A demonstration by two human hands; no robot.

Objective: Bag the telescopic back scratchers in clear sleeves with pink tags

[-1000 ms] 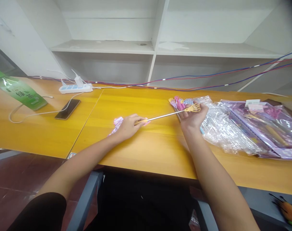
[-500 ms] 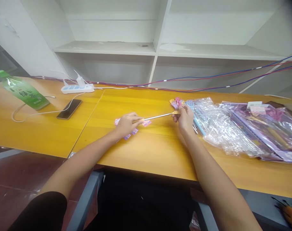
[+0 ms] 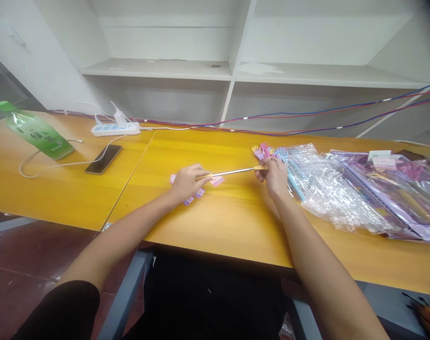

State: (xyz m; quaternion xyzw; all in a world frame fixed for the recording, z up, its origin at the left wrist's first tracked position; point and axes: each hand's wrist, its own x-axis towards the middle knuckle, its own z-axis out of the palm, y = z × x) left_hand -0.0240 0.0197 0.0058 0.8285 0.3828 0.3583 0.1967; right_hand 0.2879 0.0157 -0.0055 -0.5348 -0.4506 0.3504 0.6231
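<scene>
A thin metal rod with yellow ends (image 3: 234, 172) stretches between both hands above the table. My left hand (image 3: 187, 183) is closed on its left yellow end, over several small pink and purple cards (image 3: 199, 192). The right yellow end is pinched in my right hand (image 3: 274, 174). Just behind that hand lie claw-shaped pieces in pink, yellow, purple and blue (image 3: 264, 150), with light blue sticks (image 3: 295, 184) to its right.
Clear plastic bags (image 3: 331, 193) and a purple package (image 3: 406, 189) cover the right side. On the left are a green bottle (image 3: 41, 134), a phone (image 3: 104, 159) and a white power strip (image 3: 115, 129). Cables (image 3: 289, 133) run along the back.
The whole view has shifted slightly. Both hands keep the rod in nearly the same position.
</scene>
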